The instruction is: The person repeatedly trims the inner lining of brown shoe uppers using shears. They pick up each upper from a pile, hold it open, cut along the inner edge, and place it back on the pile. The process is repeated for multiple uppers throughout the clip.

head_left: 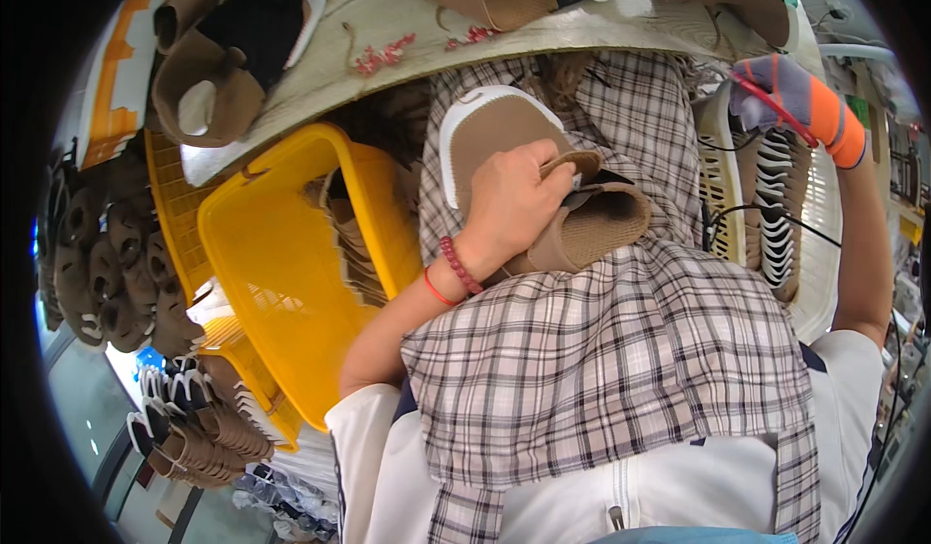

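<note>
Checked cloth covers the lap, bearing a brown slipper near its upper edge, beside a yellow basket. Left hand is clamped on the slipper's strap. Gloved right hand is closed around a red-handled tool.

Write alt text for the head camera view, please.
A person's bare left hand holds a brown slipper with a white sole on a plaid apron. Their gloved right hand reaches toward a white basket; a yellow crate sits left.

Yellow basket beside stacked brown slippers
</note>
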### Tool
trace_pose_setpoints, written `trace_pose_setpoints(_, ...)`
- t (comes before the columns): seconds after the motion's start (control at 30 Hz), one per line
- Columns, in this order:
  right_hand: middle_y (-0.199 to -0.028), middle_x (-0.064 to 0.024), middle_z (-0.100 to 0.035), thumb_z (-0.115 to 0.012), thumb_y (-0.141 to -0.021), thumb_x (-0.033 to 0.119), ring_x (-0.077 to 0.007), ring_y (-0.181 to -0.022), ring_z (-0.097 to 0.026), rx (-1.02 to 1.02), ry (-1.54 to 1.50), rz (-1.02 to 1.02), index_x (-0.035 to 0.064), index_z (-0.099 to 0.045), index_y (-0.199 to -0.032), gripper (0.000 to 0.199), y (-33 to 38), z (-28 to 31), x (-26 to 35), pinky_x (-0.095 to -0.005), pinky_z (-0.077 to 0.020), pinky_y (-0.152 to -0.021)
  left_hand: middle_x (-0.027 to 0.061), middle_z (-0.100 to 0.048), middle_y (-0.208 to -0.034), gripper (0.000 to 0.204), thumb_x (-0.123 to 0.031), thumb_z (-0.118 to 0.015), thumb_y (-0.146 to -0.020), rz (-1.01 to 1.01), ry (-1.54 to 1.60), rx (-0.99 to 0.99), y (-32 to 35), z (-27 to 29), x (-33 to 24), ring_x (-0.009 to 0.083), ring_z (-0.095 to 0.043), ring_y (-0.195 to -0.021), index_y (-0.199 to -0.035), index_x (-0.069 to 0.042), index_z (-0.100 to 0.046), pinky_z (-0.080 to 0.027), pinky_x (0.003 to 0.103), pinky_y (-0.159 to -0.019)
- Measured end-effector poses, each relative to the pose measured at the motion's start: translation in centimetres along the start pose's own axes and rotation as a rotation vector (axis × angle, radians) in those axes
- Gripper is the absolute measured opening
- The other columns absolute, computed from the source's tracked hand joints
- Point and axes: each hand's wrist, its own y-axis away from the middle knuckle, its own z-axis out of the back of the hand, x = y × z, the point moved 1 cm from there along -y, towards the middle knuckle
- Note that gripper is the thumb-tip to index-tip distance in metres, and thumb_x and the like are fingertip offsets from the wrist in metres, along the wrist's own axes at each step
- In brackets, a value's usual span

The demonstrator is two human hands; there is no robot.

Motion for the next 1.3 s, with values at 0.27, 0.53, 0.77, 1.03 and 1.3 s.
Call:
trace_pose_setpoints(0.27, -0.066, 0.0021, -0.039, -0.053, -0.096, 0.033, -0.0107, -0.058, -0.039, -0.83, -1.312, 0.446, -0.0009, -0.061, -0.106, 0.036, -6.2, 1.4, -4.7, -0.0271, -0.0467, -0.071, 0.0166, -0.063, -0.107, 0.049, -0.027, -0.073, -0.076, -0.219, -0.397, 0.279, 1.2, 3.2, -7.0, 0.0359, -0.056, -0.102, -0.119, -0.007, -0.061, -0.044, 0.041, -0.092)
trace_pose_setpoints(0.53, -0.074, -0.0065, -0.062, -0.069, -0.085, 0.013, -0.0151, -0.057, -0.057, -0.711, -1.106, 0.47, -0.0002, -0.06, -0.099, 0.021, -9.6, -6.6, 10.4, -0.0262, -0.0469, -0.049, 0.0138, -0.068, -0.107, 0.04, 0.005, -0.049, -0.081, -0.258, -0.319, -0.195, 8.8, 13.2, -13.0, 0.0283, -0.066, -0.099, -0.119, -0.003, -0.061, -0.051, 0.035, -0.087)
trace_pose_setpoints(0.77, -0.113, -0.0129, -0.063, -0.081, -0.073, 0.037, -0.0186, -0.1, -0.061, -0.062, -1.232, 0.706, -0.0037, -0.051, -0.126, 0.073, -4.0, -14.5, 16.2, -0.0325, -0.0497, -0.089, 0.0117, -0.061, -0.123, 0.049, -0.011, -0.059, -0.084, -0.413, 0.501, -0.612, 9.5, 16.4, -5.8, 0.0237, -0.056, -0.115, -0.132, -0.004, -0.051, -0.045, 0.035, -0.096)
trace_pose_setpoints(1.03, -0.1, -0.0077, -0.062, -0.086, -0.065, 0.006, -0.0134, -0.092, -0.06, -0.728, -0.527, 0.759, 0.0012, -0.055, -0.094, 0.043, -3.2, -14.5, 16.2, -0.0313, -0.0518, -0.072, 0.0096, -0.05, -0.136, 0.049, -0.025, -0.053, -0.096, -0.097, 1.08, -0.31, 8.2, 14.2, 15.5, 0.0225, -0.05, -0.123, -0.139, -0.005, -0.041, -0.042, 0.037, -0.102)
trace_pose_setpoints(1.3, -0.075, -0.0053, -0.059, -0.079, -0.077, 0.016, -0.0063, -0.067, -0.05, -0.397, -0.819, 0.573, 0.0005, -0.054, -0.11, 0.044, -3.1, -18.1, 18.6, -0.0231, -0.0458, -0.06, 0.0079, -0.062, -0.114, 0.032, -0.001, -0.058, -0.086, -0.13, 0.585, -0.009, 1.1, 9.8, 2.8, 0.0126, -0.057, -0.104, -0.118, 0.002, -0.057, -0.047, 0.027, -0.089)
